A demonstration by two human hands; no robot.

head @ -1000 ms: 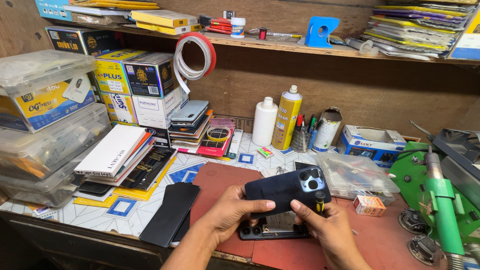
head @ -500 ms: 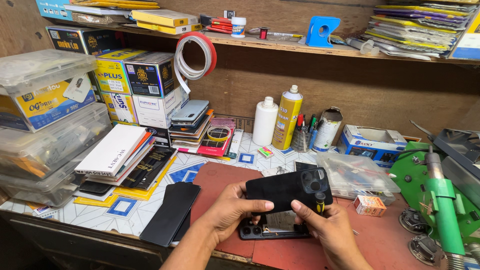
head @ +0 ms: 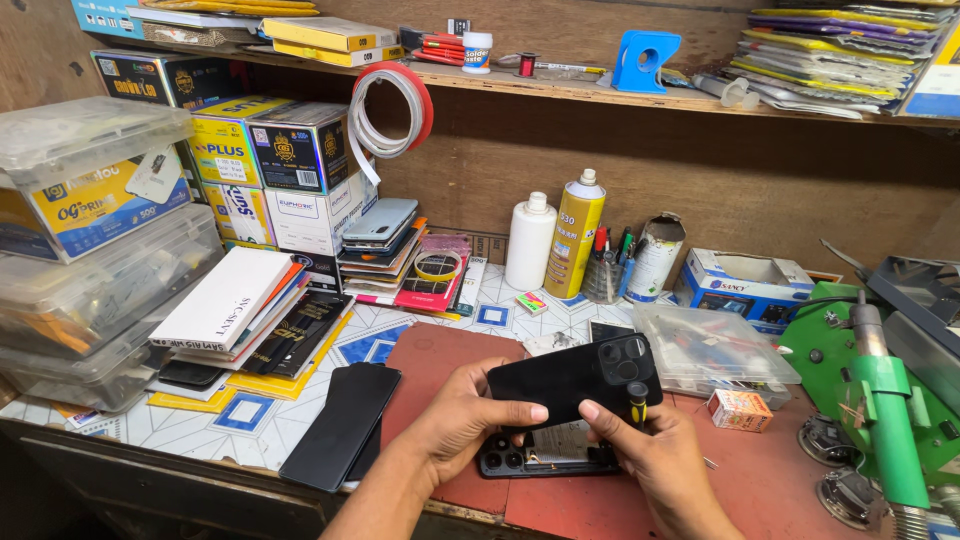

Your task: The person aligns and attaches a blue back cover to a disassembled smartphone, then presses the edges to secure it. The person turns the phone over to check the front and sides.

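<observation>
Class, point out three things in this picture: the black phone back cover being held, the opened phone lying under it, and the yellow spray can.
black back cover (head: 560, 380), head view, plain middle.
opened phone (head: 545, 452), head view, exposed inside.
yellow spray can (head: 574, 240), head view, body.

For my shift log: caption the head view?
Both hands, left and right, hold a black phone back cover above an opened phone.

Glossy black phone back cover with a raised camera block at its right end, held flat and slightly tilted above the red mat. Beneath, opened black phone body, lying flat, insides upward, partly hidden.
</observation>
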